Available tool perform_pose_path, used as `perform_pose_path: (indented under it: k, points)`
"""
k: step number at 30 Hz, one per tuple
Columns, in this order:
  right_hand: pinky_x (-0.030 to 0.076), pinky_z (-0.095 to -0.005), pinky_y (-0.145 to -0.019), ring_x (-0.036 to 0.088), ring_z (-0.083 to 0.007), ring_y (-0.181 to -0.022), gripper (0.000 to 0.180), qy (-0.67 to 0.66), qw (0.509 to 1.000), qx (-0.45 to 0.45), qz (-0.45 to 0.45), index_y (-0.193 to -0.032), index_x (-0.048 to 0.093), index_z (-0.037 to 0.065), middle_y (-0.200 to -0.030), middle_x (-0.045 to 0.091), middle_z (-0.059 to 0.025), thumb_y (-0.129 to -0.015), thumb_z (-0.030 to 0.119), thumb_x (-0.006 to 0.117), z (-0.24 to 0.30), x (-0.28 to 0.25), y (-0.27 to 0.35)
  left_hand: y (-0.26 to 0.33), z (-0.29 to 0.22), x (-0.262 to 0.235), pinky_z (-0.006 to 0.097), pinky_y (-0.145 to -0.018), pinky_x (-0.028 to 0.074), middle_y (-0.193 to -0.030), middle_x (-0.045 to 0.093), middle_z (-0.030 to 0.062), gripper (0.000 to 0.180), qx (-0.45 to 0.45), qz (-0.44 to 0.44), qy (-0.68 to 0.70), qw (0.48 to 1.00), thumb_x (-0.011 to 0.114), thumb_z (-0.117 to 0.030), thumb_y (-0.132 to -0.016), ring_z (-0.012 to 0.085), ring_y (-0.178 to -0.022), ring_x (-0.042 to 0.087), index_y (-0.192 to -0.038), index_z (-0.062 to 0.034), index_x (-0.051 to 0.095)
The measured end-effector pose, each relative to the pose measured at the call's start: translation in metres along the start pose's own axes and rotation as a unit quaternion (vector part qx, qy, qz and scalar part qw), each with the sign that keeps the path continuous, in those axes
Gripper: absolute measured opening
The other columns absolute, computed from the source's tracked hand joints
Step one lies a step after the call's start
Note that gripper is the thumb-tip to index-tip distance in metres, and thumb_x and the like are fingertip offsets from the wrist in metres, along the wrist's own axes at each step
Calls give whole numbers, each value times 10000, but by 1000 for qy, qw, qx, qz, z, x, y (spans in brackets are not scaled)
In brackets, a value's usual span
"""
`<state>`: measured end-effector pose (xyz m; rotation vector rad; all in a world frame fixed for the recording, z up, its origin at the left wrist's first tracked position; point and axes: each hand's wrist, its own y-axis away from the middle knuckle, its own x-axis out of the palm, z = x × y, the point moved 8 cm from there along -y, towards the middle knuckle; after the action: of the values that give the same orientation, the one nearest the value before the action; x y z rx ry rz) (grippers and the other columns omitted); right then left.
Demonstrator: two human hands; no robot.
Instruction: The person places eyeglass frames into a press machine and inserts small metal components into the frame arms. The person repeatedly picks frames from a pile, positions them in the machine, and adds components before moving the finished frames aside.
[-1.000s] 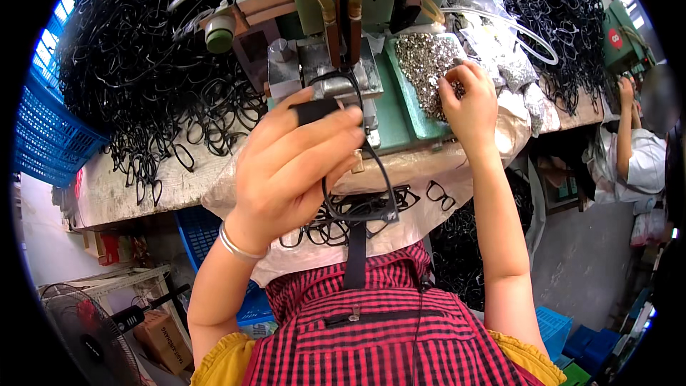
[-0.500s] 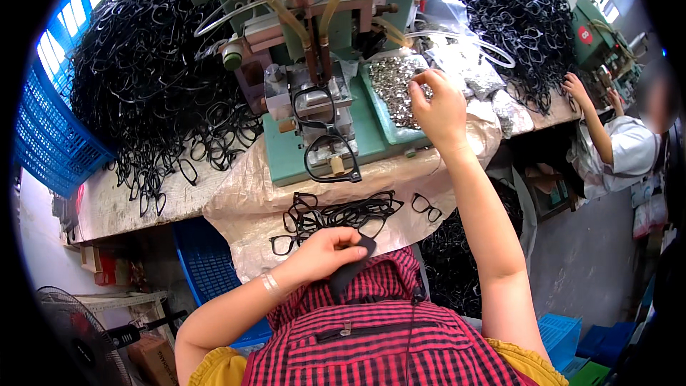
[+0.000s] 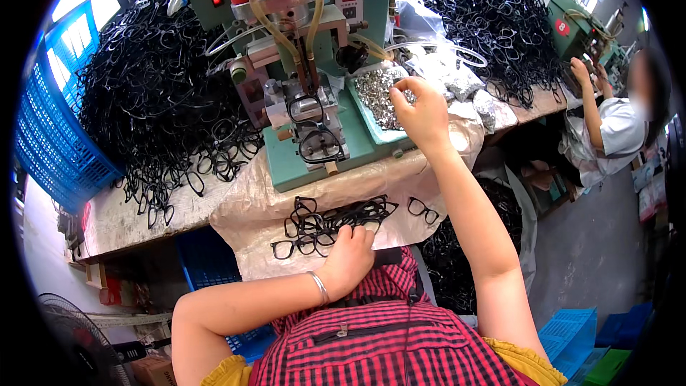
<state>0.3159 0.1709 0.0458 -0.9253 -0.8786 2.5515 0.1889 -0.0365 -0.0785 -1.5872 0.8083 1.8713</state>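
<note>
My right hand point(image 3: 423, 113) hovers at the right edge of a shallow tray point(image 3: 368, 116) heaped with small shiny metal pieces point(image 3: 379, 93). Its thumb and fingers are bent in a pinch; anything between them is too small to see. My left hand point(image 3: 350, 261) reaches to the near side of a loose pile of black eyeglass frames point(image 3: 314, 223), fingers together and curled down, their tips partly hidden. A dark cloth point(image 3: 388, 256) lies at my lap beside it. One black eyeglass frame point(image 3: 318, 141) sits on the metal fixture of a green bench machine point(image 3: 282, 164).
Great heaps of black frames lie on the bench at left point(image 3: 157, 93) and right point(image 3: 493, 36). A blue basket point(image 3: 64, 143) leans at far left. One frame point(image 3: 423, 210) lies apart on brown paper point(image 3: 250, 207). At right, a co-worker's arm point(image 3: 589, 104) reaches to another machine.
My left hand has let go of the dark cloth and moved onto the near edge of the frame pile. My right hand stays by the metal pieces; the view has shifted slightly.
</note>
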Motion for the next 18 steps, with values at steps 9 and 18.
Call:
perform_pose_path:
  k: [9, 18]
  points:
    - [518, -411, -779, 678, -339, -846, 200, -37, 996, 81, 32, -880, 715, 37, -881, 715, -159, -841, 227, 666, -9, 13, 12, -10, 17, 59, 448, -733, 545, -834, 694, 87, 252, -78, 70, 114, 988, 732, -203, -756, 300, -825, 706, -943, -69, 628]
    - [516, -363, -735, 677, -256, -796, 216, -76, 987, 130, 51, -908, 733, 53, -833, 713, -136, -854, 248, 657, -28, 26, 12, 28, 51, 52, 402, -702, 528, -807, 687, 105, 346, -113, 249, 512, 814, 787, -363, -802, 320, -786, 666, -949, -66, 686]
